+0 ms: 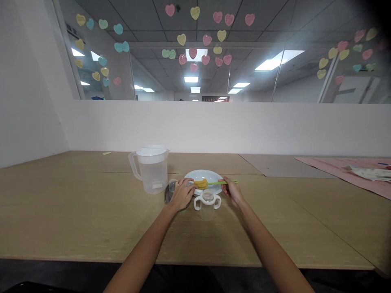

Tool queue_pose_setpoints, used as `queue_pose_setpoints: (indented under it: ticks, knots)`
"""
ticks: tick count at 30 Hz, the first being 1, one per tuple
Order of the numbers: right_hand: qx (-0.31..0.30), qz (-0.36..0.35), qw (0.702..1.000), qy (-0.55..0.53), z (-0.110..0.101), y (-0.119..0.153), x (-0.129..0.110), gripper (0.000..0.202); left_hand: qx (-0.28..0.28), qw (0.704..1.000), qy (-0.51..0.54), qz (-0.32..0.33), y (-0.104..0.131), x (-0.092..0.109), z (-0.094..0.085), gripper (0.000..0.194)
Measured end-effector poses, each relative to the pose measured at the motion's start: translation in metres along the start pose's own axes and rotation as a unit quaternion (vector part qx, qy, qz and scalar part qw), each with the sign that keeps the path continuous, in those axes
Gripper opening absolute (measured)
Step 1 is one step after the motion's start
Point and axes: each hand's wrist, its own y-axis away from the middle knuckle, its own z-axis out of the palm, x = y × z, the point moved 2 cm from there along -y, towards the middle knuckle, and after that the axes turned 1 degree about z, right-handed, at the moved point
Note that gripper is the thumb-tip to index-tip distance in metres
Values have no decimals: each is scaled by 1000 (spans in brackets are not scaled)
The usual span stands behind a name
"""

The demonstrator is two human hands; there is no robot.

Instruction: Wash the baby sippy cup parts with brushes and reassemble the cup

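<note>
My right hand (232,190) is closed round the thin green handle of a sponge brush (200,184). Its yellow sponge head points left over a white bowl (217,176). At the tip of the sponge my left hand (182,194) has its fingers curled together; a small clear piece seems to show there, but I cannot make out what it is. Just in front of the bowl stands a clear baby bottle (207,211) with a white two-handled collar and an open top. Under my left hand lies a dark round tray (166,197), partly hidden, with a small clear cup (172,186) by it.
A translucent lidded pitcher (154,173) stands left of the bowl, its handle facing left. Pink cloth (324,165) covers the table's far right, with a pale folded fabric (369,173) on it. A white wall (214,126) with a window above closes off the back.
</note>
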Motion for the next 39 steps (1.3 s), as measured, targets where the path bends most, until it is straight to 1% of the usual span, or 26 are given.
queue_pose_setpoints:
  ticks: [7, 9, 14, 17, 21, 25, 27, 29, 32, 34, 36, 38, 39]
  knots:
    - [32, 23, 999, 1, 0, 2, -3, 22, -2, 1000, -6, 22, -1, 11, -1, 37]
    - [47, 14, 999, 4, 0, 2, -4, 21, -4, 1000, -9, 27, -1, 11, 1, 37]
    - [99, -42, 994, 26, -3, 1, -5, 24, -9, 999, -17, 26, 0, 10, 5, 37]
    - [101, -48, 993, 36, -4, 1, -5, 24, -5, 1000, -18, 23, 1, 10, 4, 36]
    - [91, -26, 995, 24, -4, 2, -4, 24, 6, 1000, -24, 19, 1, 10, 4, 34]
    - [84, -5, 996, 2, -4, 2, -4, 22, 17, 1000, -12, -18, 0, 8, 4, 32]
    - [91, -1, 996, -9, -4, 2, -4, 21, 36, 998, 17, -39, -1, 5, 4, 29]
    - [99, -2, 995, -24, -4, 2, -5, 18, 66, 994, 64, -52, -2, 2, 3, 25]
    - [102, -6, 993, -59, -5, 2, -8, 15, 118, 980, 144, -77, -5, -4, 2, 22]
    - [86, -2, 993, -84, -4, 2, -10, 16, 146, 965, 195, -96, -6, -7, 2, 20]
    - [56, 7, 993, -103, -3, 2, -10, 21, 166, 946, 258, -104, -7, -7, 3, 20]
    - [20, 16, 993, -116, 0, 2, -10, 23, 177, 921, 333, -96, -8, -6, 4, 26]
    - [5, 19, 992, -121, 1, 2, -10, 23, 180, 909, 365, -90, -9, -5, 4, 33]
